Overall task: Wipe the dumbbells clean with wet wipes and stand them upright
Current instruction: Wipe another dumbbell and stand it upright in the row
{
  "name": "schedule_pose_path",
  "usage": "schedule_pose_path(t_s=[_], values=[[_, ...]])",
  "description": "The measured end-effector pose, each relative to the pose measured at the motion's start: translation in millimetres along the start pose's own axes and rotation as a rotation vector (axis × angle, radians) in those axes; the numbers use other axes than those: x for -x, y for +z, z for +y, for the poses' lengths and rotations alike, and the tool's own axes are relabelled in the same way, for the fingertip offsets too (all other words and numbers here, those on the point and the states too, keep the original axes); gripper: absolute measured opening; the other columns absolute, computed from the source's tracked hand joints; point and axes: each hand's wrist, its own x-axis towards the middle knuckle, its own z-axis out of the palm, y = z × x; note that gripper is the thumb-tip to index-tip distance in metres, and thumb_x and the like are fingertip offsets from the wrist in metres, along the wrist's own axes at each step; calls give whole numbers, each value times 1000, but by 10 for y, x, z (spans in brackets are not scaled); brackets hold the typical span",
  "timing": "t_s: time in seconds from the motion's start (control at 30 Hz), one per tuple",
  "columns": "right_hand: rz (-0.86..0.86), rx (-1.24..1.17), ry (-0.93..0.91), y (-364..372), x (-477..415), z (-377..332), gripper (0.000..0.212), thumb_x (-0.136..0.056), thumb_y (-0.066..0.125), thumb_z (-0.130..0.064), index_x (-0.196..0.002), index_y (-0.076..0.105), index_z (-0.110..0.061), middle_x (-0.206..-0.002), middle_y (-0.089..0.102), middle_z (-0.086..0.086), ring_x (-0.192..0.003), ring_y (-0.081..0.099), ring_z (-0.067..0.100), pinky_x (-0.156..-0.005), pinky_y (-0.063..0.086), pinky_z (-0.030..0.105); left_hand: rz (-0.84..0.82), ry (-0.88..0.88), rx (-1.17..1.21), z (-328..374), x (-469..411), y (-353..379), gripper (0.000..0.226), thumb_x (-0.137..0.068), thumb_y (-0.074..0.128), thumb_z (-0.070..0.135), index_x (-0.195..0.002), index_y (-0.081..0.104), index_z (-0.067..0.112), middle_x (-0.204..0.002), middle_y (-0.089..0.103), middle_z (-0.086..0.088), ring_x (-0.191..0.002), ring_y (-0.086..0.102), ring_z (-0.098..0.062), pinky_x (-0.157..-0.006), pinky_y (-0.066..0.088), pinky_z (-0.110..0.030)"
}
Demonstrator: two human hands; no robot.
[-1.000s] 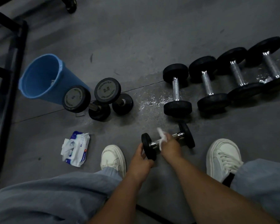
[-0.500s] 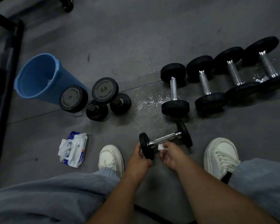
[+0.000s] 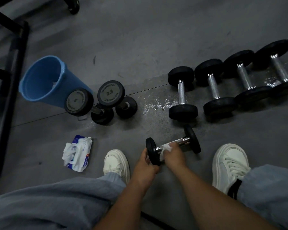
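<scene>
Floor: grey gym floor (image 3: pixel 156 39), wet patch (image 3: pixel 156 105) beside the row.
Left grip: left grip (image 3: pixel 145 165) clamped on the near head of the held dumbbell (image 3: pixel 192 138), low in front of the person.
Right grip: right grip (image 3: pixel 174 155) pinched the wet wipe (image 3: pixel 166 147) round its handle.
Risk: the damp handle could probably slip and roll into the row; stood on the wet patch it might skid.
Count: seven dumbbells: one held, two upright dumbbells (image 3: pixel 111 93), four lying dumbbells (image 3: pixel 181 92); one wipe pack (image 3: pixel 78 153); one bucket (image 3: pixel 40 80).

Left hand (image 3: pixel 144 165) gripping small dumbbell (image 3: pixel 172 144) end, right hand (image 3: pixel 173 155) pressing white wipe (image 3: pixel 167 148) on handle, 4 dumbbells (image 3: pixel 226 87) lying behind
</scene>
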Motion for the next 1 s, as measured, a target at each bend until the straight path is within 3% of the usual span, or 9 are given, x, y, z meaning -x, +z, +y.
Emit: schedule_pose_path(t_s=[0.07, 0.17, 0.3, 0.4, 0.5, 0.57, 0.67, 0.87, 1.0], values=[[-79, 6, -54, -33, -26, -46, 5, -87, 57, -16, -90, 61, -16, -87, 66, 7, -83, 63, 23, -75, 52, 31, 7, -8, 3, 7, 5, 5, 81, -77, 48, -24, -145, 39, 19, -119, 62, 6, -93, 62, 8, -67, 49, -11], [110, 43, -119, -131, -89, -149, 11, -90, 54, -13, -100, 59, -12, -90, 59, 2, -84, 55, 17, -69, 37, 21, 2, -6, -2, 30, 6, 10, 82, -77, 48, -24, -147, 37, 18, -123, 60, 0, -96, 58, 5, -64, 48, -10], [-162, 188, -159, -9, -30, -214, 19, -92, 55, -13, -110, 61, -11, -99, 64, 10, -83, 61, 19, -60, 38, 18, 9, 8, -36, 13, 2, -5, 77, -79, 49, -22, -143, 41, 21, -111, 62, 13, -87, 61, 10, -71, 50, -11], [62, 44, -135, 22, -53, -184, 23, -91, 53, -9, -113, 62, -9, -105, 64, 11, -97, 60, 24, -70, 35, 18, 16, 9, -31, 18, -1, -2, 76, -80, 50, -21, -140, 41, 25, -116, 60, 10, -92, 59, 10, -72, 50, -11], [-158, 90, -64, 18, -72, -123, 14, -93, 54, -15, -98, 66, -10, -95, 66, 10, -87, 63, 26, -71, 45, 24, 19, 19, -24, 8, 11, 12, 73, -79, 49, -23, -127, 46, 32, -113, 61, 12, -85, 62, 14, -70, 51, -13], [-68, 19, -52, -26, -83, -92, 15, -93, 52, -16, -89, 66, -13, -88, 65, 9, -85, 62, 26, -67, 40, 24, 20, 23, -11, 3, 4, 18, 76, -77, 47, -25, -130, 44, 30, -110, 60, 16, -82, 62, 17, -67, 50, -15], [122, 104, -24, -131, -93, -75, 20, -93, 51, -18, -107, 65, -17, -110, 66, 10, -107, 61, 27, -77, 36, 22, 18, 17, 10, 11, 11, 20, 79, -77, 45, -26, -132, 40, 31, -110, 59, 15, -81, 62, 18, -65, 49, -12], [-42, 147, -46, -104, -160, -323, 24, -92, 52, -19, -108, 66, -8, -113, 65, 15, -109, 60, 30, -83, 41, 23, 24, 15, 2, 10, -4, 5, 81, -78, 47, -24, -142, 40, 24, -118, 61, 9, -94, 60, 8, -70, 50, -12], [-170, 212, -9, -17, -102, -281, 28, -93, 49, -11, -118, 61, -6, -109, 62, 12, -94, 62, 22, -78, 47, 20, 39, 47, -15, 41, 24, 27, 70, -79, 50, -24, -121, 50, 32, -113, 62, 10, -86, 62, 14, -70, 49, -10]])
